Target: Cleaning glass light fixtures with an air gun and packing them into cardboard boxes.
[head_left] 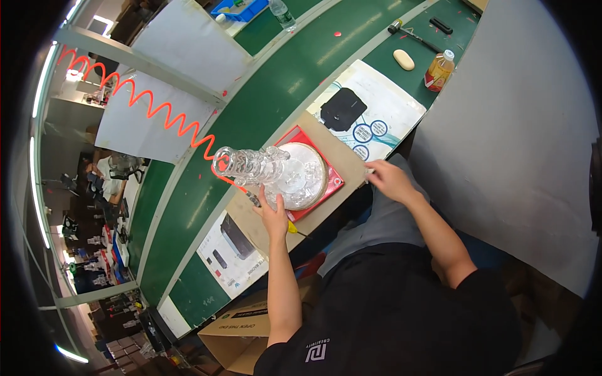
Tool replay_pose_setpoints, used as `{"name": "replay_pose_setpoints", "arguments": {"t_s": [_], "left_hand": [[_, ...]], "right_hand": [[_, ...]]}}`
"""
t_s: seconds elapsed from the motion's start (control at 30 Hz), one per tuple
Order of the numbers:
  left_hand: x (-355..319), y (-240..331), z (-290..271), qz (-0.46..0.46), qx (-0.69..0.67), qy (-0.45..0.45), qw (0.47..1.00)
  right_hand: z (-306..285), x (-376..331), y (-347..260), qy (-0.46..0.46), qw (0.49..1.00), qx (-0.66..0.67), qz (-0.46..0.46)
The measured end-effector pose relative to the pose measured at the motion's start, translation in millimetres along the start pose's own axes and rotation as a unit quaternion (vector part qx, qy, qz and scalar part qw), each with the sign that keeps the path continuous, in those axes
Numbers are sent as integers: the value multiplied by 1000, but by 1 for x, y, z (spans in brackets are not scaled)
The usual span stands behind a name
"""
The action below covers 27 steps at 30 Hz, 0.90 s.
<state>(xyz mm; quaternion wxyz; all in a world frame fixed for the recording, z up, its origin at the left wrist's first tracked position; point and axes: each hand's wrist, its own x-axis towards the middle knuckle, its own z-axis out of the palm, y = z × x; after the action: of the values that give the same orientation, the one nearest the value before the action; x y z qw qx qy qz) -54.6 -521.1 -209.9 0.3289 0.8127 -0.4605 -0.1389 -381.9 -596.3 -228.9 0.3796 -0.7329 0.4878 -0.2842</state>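
Observation:
A clear glass vessel (258,165) with a ridged neck and a wide round base stands on a round, pale-topped turntable (321,185). Under that lies a red flat box (337,182) on brown cardboard (342,152). My left hand (274,218) is at the near left side of the glass, thumb and forefinger stretched apart and seeming to touch it. Beside its wrist is a yellow-handled tool (292,227). My right hand (390,180) is closed at the cardboard's right corner, fingertips pinched together; what is between them is too small to name.
An orange coiled air hose (150,105) reaches down beside the glass. Printed cartons (392,103) flank the cardboard. Farther right are a drink bottle (439,71), a cream oval object (404,59) and a hammer (414,34). A grey panel (508,144) stands right; an open carton (235,335) sits below.

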Motion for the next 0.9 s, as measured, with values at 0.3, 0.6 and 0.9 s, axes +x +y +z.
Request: {"name": "replay_pose_setpoints", "arguments": {"t_s": [0.3,0.6,0.9], "left_hand": [[-3,-6,1,1,3,-1,1000],[-1,-5,0,-5,-4,-4,1000],[-2,-1,1,-1,-13,-1,1000]], "right_hand": [[71,63,-10,-187,963,-192,6],[56,41,-6,-114,980,-159,23],[14,6,12,-3,985,89,149]]}}
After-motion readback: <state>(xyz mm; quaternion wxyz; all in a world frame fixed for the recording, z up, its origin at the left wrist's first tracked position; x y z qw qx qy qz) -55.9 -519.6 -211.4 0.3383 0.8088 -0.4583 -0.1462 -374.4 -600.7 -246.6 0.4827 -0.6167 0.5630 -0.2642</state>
